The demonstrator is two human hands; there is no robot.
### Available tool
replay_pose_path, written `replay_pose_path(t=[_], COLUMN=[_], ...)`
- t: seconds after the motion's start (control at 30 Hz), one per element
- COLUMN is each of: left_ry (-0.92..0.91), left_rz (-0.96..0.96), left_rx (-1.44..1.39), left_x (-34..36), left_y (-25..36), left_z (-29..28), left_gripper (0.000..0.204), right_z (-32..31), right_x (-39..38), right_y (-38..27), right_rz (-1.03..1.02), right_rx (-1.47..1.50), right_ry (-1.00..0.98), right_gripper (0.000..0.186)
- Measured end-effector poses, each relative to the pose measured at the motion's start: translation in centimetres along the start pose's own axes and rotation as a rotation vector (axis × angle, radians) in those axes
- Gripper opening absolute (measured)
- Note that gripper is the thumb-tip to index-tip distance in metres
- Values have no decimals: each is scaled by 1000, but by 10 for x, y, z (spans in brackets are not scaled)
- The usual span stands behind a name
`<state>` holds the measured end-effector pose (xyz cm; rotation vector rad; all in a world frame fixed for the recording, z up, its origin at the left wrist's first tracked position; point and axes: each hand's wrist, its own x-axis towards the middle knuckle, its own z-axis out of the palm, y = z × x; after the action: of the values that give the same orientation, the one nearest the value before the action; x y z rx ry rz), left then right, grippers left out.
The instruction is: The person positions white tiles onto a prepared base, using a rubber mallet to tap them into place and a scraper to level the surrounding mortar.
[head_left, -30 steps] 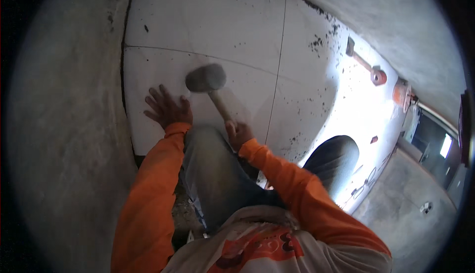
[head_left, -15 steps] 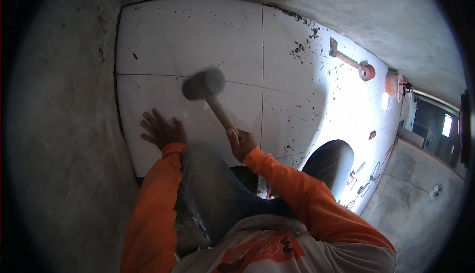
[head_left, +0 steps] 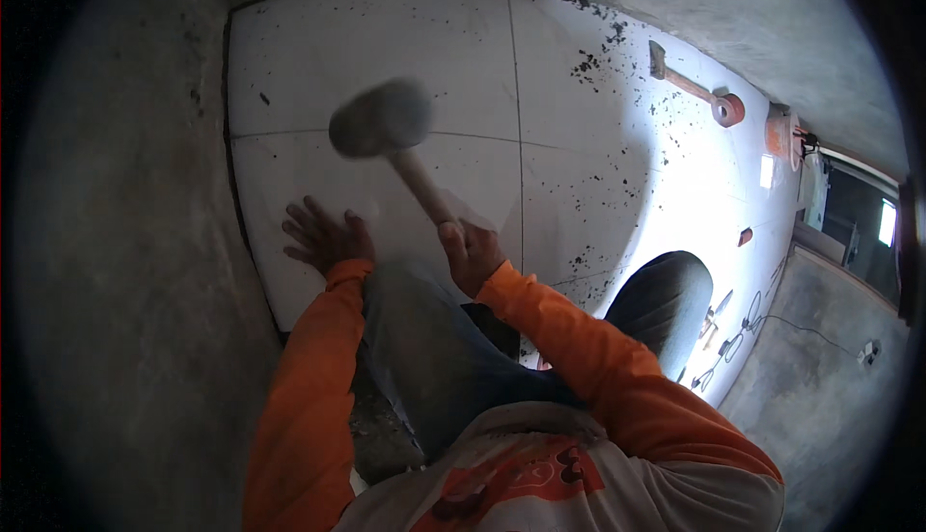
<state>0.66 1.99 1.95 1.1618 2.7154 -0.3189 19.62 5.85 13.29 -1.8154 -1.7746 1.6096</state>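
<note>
My right hand (head_left: 475, 254) is wrapped round the wooden handle of a rubber mallet (head_left: 384, 119). The mallet's dark grey head, a little blurred, is held above the white floor tiles (head_left: 367, 45), close to a joint between two of them. To its lower left, my left hand (head_left: 328, 235) lies flat on the near left tile with fingers spread, holding nothing. Dark crumbs of mortar are scattered over the tiles, thickest toward the far right.
Bare cement walls (head_left: 116, 243) border the floor at left and back. A hatchet-like hammer (head_left: 680, 79) lies at the far right beside a reddish roll (head_left: 728, 109) and an orange bucket (head_left: 783, 138). A trowel (head_left: 719, 310) and a looped cable (head_left: 752, 320) lie right of my knee. Rough ground shows below.
The mallet head has risen and shifted slightly left in my right hand. My left hand stays flat on the tile, and the whole view has shifted a little.
</note>
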Motion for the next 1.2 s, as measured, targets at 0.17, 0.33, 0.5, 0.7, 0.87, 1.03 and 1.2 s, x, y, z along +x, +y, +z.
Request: replay_pose_path(t=[0.17,0.33,0.5,0.7,0.87,1.03,1.2], left_ry=[43,15,70,83,128,192,201], left_rz=[56,54,37,85,124,164,142], left_rx=[-50,-45,-54,-20,-27,-79,-47], left_x=[-10,-13,-4,-7,-19,-19,-15], left_y=[11,14,-9,5,9,4,-1], left_z=[13,11,18,32,34,38,41], left_gripper=[71,74,74,73,74,73,73], right_z=[-5,-10,-20,-109,-111,-82,-108], right_x=[-9,-12,14,39,36,14,26], right_y=[38,54,39,23,56,42,7], right_rz=[20,-35,-96,-59,-68,65,-88], right_rx=[-37,-63,-193,-471,-326,-215,-456], right_ry=[76,63,-1,-276,-120,35,-221], right_gripper=[44,38,63,65,62,69,67])
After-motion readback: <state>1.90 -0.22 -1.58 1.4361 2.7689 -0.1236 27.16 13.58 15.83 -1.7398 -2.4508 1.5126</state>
